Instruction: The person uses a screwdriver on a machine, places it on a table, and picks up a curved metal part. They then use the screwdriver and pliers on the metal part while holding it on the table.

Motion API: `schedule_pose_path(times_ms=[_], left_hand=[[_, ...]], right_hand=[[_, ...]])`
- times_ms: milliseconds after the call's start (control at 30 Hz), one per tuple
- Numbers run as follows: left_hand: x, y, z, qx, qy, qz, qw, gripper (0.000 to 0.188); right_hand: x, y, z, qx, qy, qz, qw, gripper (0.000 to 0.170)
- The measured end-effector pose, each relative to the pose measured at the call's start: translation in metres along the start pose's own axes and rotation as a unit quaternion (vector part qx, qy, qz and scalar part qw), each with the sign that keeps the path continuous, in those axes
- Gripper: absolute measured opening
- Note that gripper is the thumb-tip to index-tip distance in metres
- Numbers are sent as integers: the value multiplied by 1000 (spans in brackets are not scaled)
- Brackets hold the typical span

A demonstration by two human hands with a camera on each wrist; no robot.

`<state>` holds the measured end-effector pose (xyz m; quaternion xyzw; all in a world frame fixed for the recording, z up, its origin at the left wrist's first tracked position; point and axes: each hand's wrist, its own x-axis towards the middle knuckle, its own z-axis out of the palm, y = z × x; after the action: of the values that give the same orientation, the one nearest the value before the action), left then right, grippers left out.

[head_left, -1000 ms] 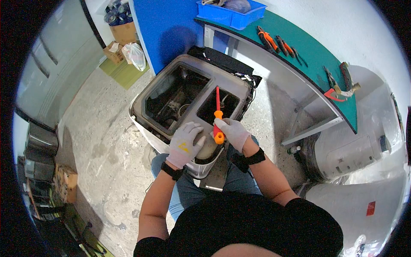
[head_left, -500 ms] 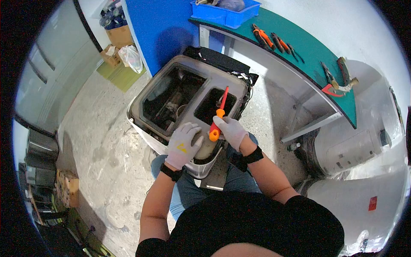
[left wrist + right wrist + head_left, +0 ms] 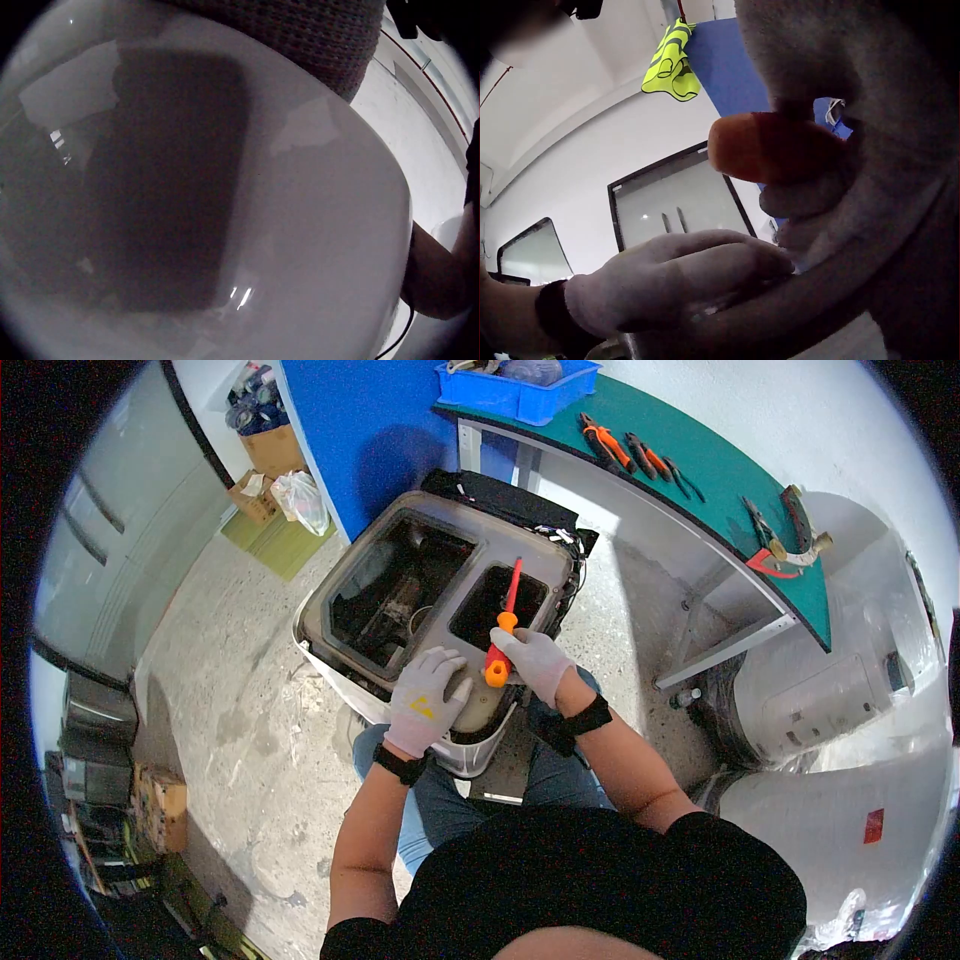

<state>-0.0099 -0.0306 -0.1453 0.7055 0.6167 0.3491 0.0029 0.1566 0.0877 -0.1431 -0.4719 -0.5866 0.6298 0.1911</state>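
A red and orange screwdriver (image 3: 507, 622) is gripped by its handle in my gloved right hand (image 3: 537, 662), its red shaft pointing away over the smaller dark opening of a grey, white-sided machine (image 3: 465, 577). In the right wrist view the orange handle end (image 3: 733, 146) sticks out from the curled fingers of the right hand (image 3: 885, 142). My gloved left hand (image 3: 424, 703) rests on the machine's near edge, fingers loosely bent and holding nothing. That same left hand (image 3: 675, 281) shows low in the right wrist view. A glossy pale surface (image 3: 322, 195) fills most of the left wrist view.
Pliers (image 3: 605, 444), other hand tools and a blue bin (image 3: 520, 398) lie on a green-topped table (image 3: 700, 460) at the upper right. Wrapped white cylinders (image 3: 810, 690) stand at the right. Cardboard boxes (image 3: 160, 807) are at the left. A yellow vest (image 3: 671, 64) hangs behind.
The screwdriver's tip swung right, then back slightly left, and the right hand shifted a little left. The left hand stays on the machine. The head view has drifted slightly.
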Motion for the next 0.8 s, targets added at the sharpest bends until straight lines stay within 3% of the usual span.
schedule_pose_path(times_ms=[467,667,733,800], left_hand=[[0,1,-1,2,-5,-2,1000,28],[0,0,0,9,1,4,1000,28],[0,0,0,8,4,7,1000,28],[0,0,-1,5,3,6,1000,28]], right_hand=[[-5,-7,2,37,-27,11,999,50],[-9,-11,1,-17,0,-8,1000,48],[-20,-23,7,158,15,57,986,49],[-19,-22,7,173,18,59,983,50]])
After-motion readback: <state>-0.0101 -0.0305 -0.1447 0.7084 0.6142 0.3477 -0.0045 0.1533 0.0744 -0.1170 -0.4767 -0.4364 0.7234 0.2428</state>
